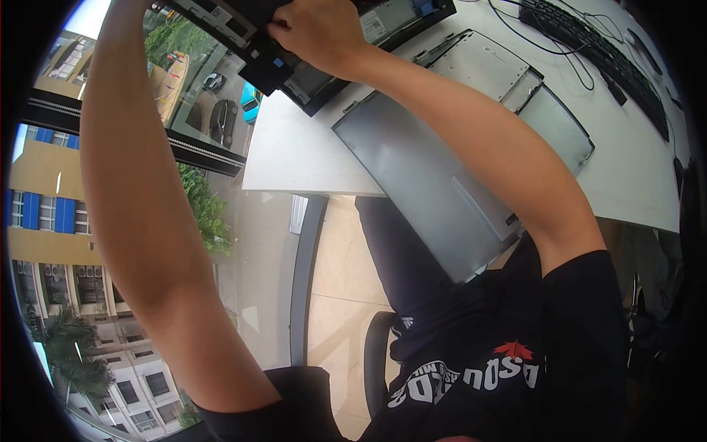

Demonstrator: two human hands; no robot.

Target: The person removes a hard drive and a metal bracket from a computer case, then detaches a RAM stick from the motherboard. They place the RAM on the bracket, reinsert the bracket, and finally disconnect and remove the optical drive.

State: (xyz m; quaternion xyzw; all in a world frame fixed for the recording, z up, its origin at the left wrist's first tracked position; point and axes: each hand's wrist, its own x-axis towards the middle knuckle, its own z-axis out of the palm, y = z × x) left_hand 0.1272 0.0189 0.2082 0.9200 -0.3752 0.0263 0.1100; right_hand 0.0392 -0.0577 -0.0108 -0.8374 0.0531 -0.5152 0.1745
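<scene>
My right hand [320, 33] reaches into an open desktop computer case [313, 92] at the top of the head view. Its fingers are curled closed over the case's inside; what they grip, if anything, is hidden. My left forearm [125, 132] stretches up along the left side, and the left hand lies beyond the top edge, out of sight. Below my right forearm, a grey metal side panel [398, 169] overhangs the table edge towards my lap. Another metal cover [479, 62] with small holes lies beside it on the table.
The white table [294, 155] carries a black keyboard [589, 51] and tangled black cables [545, 48] at the upper right. Left of the table is a large window with a dark frame [206, 153]. A chair's dark edge [375, 353] shows near my legs.
</scene>
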